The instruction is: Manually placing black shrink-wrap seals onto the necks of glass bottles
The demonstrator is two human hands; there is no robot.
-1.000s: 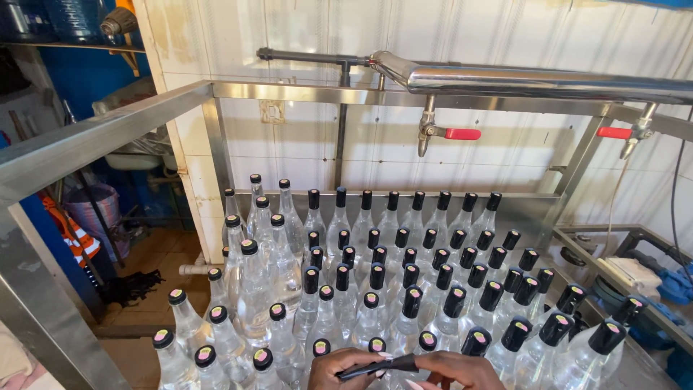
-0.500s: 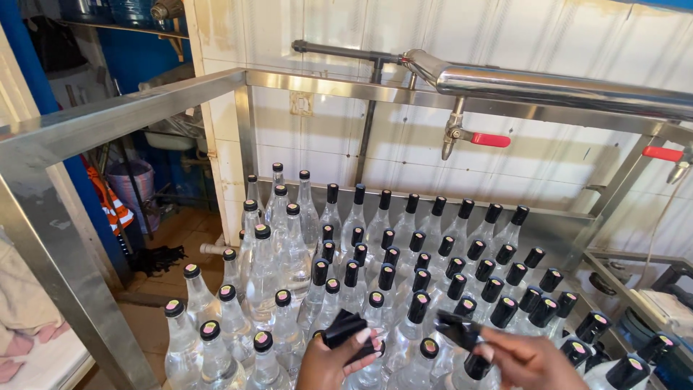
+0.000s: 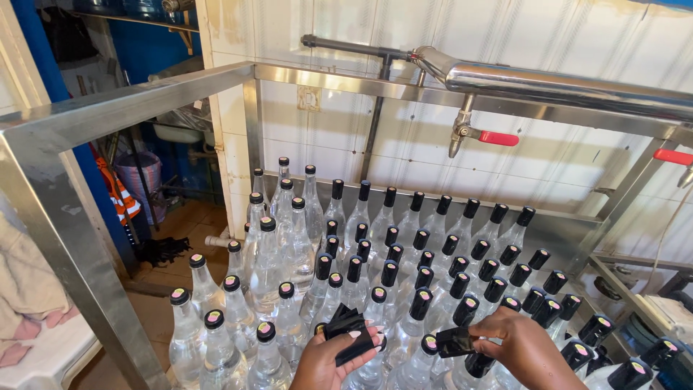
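My left hand (image 3: 333, 361) is at the bottom middle, holding a small bunch of black shrink sleeves (image 3: 347, 328) above the clear bottles (image 3: 375, 274). My right hand (image 3: 521, 347) is at the bottom right and pinches a single black sleeve (image 3: 455, 341) just over a bottle neck in the front rows. Many clear glass bottles stand packed together on a steel table; those at the right and back wear long black neck sleeves, those at the left show short caps with coloured tops (image 3: 214, 318).
A steel frame (image 3: 130, 108) surrounds the table at the left and back. A steel pipe (image 3: 563, 83) with red-handled taps (image 3: 498, 137) runs along the tiled wall. An orange vest and a bucket (image 3: 137, 180) sit on the floor at the left.
Both hands have come further into view. The right hand has drawn one sleeve apart from the bunch and moved right; the view has shifted left and down.
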